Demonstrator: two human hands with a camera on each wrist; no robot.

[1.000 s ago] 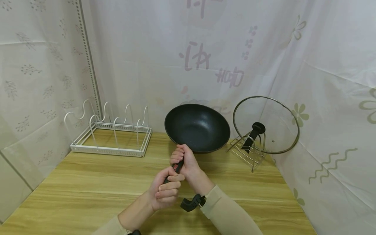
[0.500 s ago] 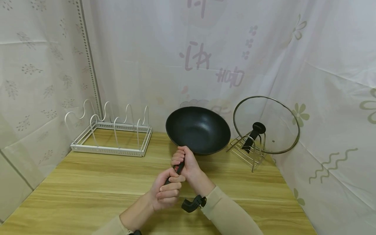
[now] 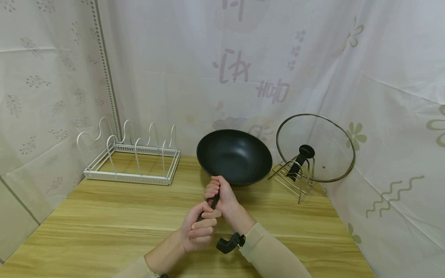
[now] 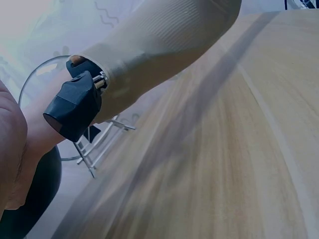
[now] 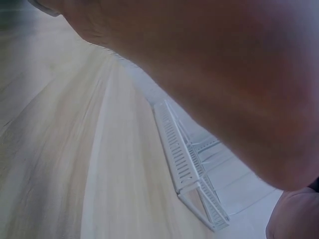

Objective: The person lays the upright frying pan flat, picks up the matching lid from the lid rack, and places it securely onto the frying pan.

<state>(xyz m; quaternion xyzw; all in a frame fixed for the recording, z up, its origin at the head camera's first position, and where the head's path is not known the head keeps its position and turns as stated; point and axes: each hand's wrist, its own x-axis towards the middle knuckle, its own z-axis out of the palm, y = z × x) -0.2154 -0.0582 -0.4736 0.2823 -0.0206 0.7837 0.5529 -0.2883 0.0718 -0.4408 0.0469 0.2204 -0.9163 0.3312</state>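
Observation:
A black wok is held in the middle of the head view, its dark inside facing me and its rim tilted. My right hand grips the black handle close to the pan. Nearer to me, my left hand wraps its fingers round the rear part of the same handle, which carries red lettering. Most of the handle is hidden by the hands. In the left wrist view, part of the wok shows behind the right hand. Whether its base touches the table cannot be told.
A white rack with curved dividers stands on the wooden table at left. At right, a glass lid with a black knob leans upright in a small wire stand. Patterned cloth hangs around the table.
The wok and both hands have shifted slightly down in the head view, towards me. The grip on the handle is the same. The rack and lid have stayed put.

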